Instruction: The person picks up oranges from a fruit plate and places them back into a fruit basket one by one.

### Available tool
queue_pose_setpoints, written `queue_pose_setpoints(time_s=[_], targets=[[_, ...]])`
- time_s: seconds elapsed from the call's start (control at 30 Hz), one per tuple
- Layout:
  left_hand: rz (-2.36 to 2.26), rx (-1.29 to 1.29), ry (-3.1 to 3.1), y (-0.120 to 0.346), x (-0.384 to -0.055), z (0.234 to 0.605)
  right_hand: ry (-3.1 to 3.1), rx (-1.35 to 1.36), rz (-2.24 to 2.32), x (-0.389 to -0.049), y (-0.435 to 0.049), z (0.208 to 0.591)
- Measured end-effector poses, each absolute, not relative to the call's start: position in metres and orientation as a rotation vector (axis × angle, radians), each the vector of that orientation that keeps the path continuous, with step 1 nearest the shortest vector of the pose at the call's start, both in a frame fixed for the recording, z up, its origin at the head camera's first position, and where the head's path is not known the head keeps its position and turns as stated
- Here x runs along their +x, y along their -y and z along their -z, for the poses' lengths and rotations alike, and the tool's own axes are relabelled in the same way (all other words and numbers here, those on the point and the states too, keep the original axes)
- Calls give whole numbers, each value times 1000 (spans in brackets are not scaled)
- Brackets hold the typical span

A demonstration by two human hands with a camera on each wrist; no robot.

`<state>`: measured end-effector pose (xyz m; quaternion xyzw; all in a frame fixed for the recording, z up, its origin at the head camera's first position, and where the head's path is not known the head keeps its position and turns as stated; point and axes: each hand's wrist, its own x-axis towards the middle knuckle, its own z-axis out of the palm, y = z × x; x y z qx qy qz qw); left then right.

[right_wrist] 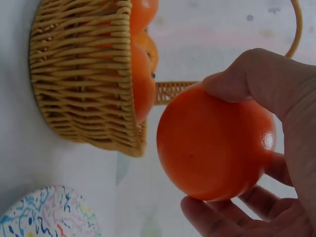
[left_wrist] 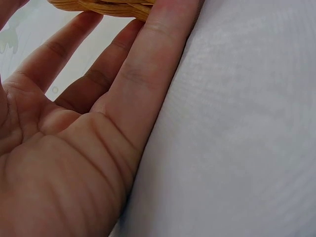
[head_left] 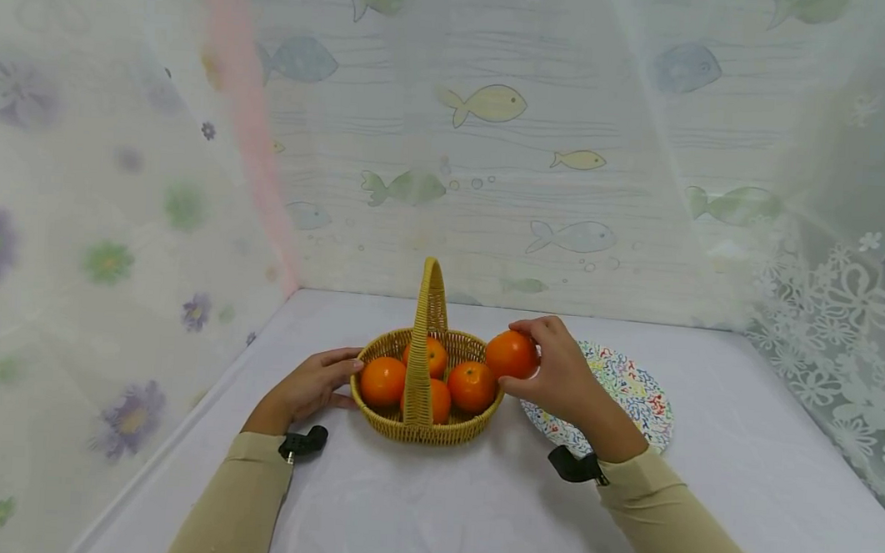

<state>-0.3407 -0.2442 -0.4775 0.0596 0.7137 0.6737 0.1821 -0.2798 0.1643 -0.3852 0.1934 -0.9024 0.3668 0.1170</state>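
Note:
In the head view, a yellow wicker basket [head_left: 419,432] with a tall handle holds several oranges [head_left: 383,382]. My right hand [head_left: 563,376] grips one more orange [head_left: 512,354] at the basket's right rim, slightly raised. The right wrist view shows thumb and fingers around that smooth orange [right_wrist: 212,143], beside the woven wall of the basket [right_wrist: 81,79]. At the basket's left end rests my left hand [head_left: 320,384]. Its fairly straight fingers [left_wrist: 143,74] touch the wicker [left_wrist: 108,7] in the left wrist view.
A round plate with a multicoloured squiggle pattern [head_left: 649,404] lies right of the basket, partly behind my right hand and forearm. A white cloth [head_left: 430,518] covers the table. Sheer curtains with fish and flower prints [head_left: 492,187] hang behind and at the sides.

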Motion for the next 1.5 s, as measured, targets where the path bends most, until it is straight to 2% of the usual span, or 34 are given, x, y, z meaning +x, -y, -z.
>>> queue_pose_setpoints(time_s=[0.27, 0.83, 1.2, 1.5], targets=[[-1900, 167, -2013, 241, -342, 476, 2613, 658, -1007, -282, -159, 389], [-1902, 157, -2011, 242, -342, 477, 2691, 502, -968, -279, -148, 392], [-1885, 159, -2022, 244, -343, 476, 2711, 628, -927, -273, -145, 391], [-1882, 143, -2038, 242, -340, 476, 2802, 702, -1112, -265, -133, 394]])
